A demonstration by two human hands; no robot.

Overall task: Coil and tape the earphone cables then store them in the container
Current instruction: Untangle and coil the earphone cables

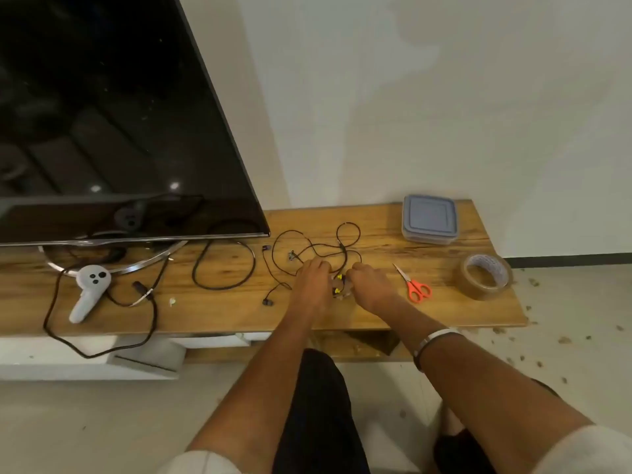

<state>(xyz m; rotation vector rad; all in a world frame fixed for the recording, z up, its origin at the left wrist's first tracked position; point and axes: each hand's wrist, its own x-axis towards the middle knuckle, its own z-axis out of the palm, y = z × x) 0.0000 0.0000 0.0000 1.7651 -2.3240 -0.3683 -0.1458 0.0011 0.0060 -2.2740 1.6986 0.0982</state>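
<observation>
I have both hands (342, 280) pinching a small yellow-black bundle (339, 285) mid-taping, while the black earphone cable (318, 248) sprawls loose and the container (429, 218) stays lidded.

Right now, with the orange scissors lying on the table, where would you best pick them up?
By the orange handle loops, I would say, coming from above on the near side. The scissors lie flat on the wooden table, loops toward the person, blades pointing away. The right hand is closest.
</observation>
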